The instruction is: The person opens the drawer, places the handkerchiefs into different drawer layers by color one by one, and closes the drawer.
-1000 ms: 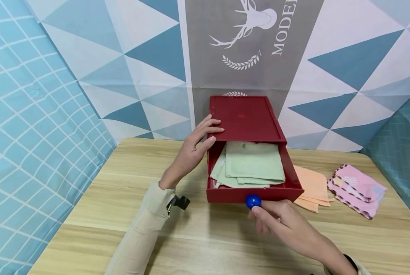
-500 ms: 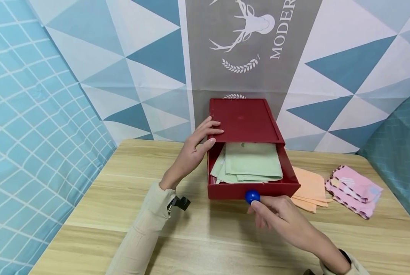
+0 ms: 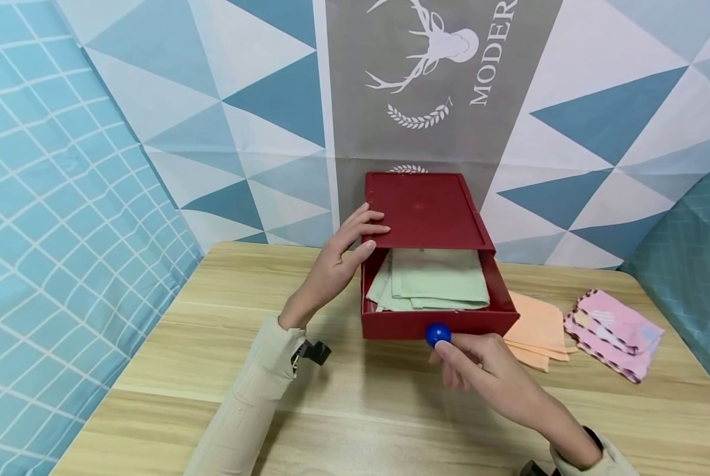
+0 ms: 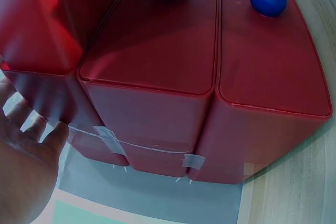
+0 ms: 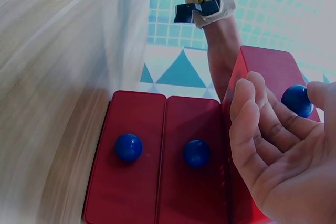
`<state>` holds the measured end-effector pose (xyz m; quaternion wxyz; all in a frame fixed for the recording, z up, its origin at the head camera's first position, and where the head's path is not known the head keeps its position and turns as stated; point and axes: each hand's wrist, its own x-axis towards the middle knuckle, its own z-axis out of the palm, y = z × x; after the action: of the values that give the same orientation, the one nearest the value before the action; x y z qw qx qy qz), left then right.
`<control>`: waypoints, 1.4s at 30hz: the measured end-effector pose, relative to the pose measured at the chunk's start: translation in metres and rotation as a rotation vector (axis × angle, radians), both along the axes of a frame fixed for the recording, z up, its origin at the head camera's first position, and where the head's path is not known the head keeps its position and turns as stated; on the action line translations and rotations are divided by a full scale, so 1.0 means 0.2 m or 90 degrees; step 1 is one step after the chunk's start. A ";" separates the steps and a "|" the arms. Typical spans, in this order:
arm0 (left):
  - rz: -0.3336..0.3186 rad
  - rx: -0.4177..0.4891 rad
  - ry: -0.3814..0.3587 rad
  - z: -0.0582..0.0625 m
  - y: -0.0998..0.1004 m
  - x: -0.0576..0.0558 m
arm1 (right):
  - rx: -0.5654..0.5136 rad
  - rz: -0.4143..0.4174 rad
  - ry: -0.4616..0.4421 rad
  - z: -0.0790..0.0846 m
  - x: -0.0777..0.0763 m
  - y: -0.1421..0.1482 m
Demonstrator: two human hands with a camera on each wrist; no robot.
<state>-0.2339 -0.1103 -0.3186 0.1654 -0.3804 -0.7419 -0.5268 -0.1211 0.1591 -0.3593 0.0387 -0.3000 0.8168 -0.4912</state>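
Observation:
A red drawer cabinet (image 3: 426,208) stands at the back of the table, its top drawer (image 3: 411,325) pulled partly out. Inside lie folded pale green towels (image 3: 438,281). My right hand (image 3: 494,373) pinches the round blue knob (image 3: 437,334) on that drawer's front, thumb and finger at its right side. My left hand (image 3: 337,261) rests on the cabinet's upper left edge with fingers spread and nearly straight. In the right wrist view, two lower drawers (image 5: 126,192) with their own blue knobs (image 5: 196,153) sit pushed in.
To the cabinet's right lie a folded orange towel (image 3: 539,324) and a pink towel (image 3: 617,334) with a striped edge. Patterned cloth (image 3: 260,99) hangs right behind the cabinet. The wooden table (image 3: 212,344) extends to both sides. Clear tape (image 4: 194,161) runs along the cabinet's side.
The top drawer has slid a little way back into the cabinet, with my right hand following on its knob. My left hand stays on the cabinet's edge.

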 end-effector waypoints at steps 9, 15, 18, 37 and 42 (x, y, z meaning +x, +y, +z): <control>0.004 -0.004 -0.003 0.00 0.00 0.00 | -0.009 -0.002 -0.001 0.00 -0.02 0.00; 0.003 -0.004 0.002 -0.02 0.00 -0.02 | -0.010 -0.008 0.010 0.00 -0.04 -0.01; 0.004 -0.005 0.003 -0.01 0.00 -0.01 | -0.012 -0.011 0.017 0.00 -0.05 -0.01; -0.001 -0.006 -0.006 0.00 0.00 0.01 | -0.023 -0.030 0.037 0.01 -0.12 -0.02; -0.001 -0.007 -0.004 0.00 0.00 0.01 | -0.029 -0.052 0.037 0.02 -0.13 -0.02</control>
<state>-0.2328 -0.1110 -0.3183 0.1607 -0.3802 -0.7450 -0.5240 -0.1478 0.1542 -0.3555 -0.0116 -0.2813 0.8178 -0.5020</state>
